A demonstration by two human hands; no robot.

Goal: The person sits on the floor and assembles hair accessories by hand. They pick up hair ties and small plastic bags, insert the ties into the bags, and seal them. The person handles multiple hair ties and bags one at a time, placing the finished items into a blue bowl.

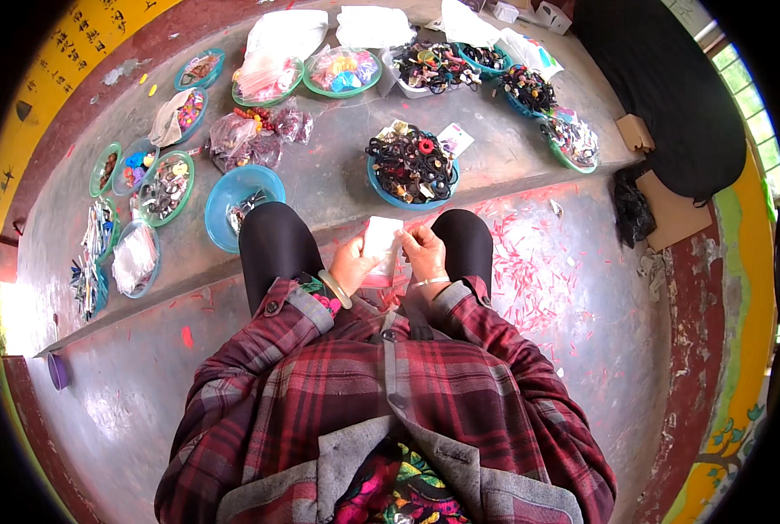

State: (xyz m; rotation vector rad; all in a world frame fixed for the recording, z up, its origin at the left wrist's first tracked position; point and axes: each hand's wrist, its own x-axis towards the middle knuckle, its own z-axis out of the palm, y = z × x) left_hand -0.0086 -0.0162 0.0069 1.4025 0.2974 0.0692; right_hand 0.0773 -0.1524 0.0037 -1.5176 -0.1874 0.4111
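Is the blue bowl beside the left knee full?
No, mostly empty: the blue bowl shows plenty of bare surface around a small pile.

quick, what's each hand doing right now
Left hand: closed, holding the white packet at its left side.
Right hand: closed, fingers pinching the packet's right edge.

The white packet (383, 236) partly hides the left grip (350, 265); left of that grip, a knee (276, 253) covers part of a blue basin (219, 203), its contents (247, 206) too small to tell.
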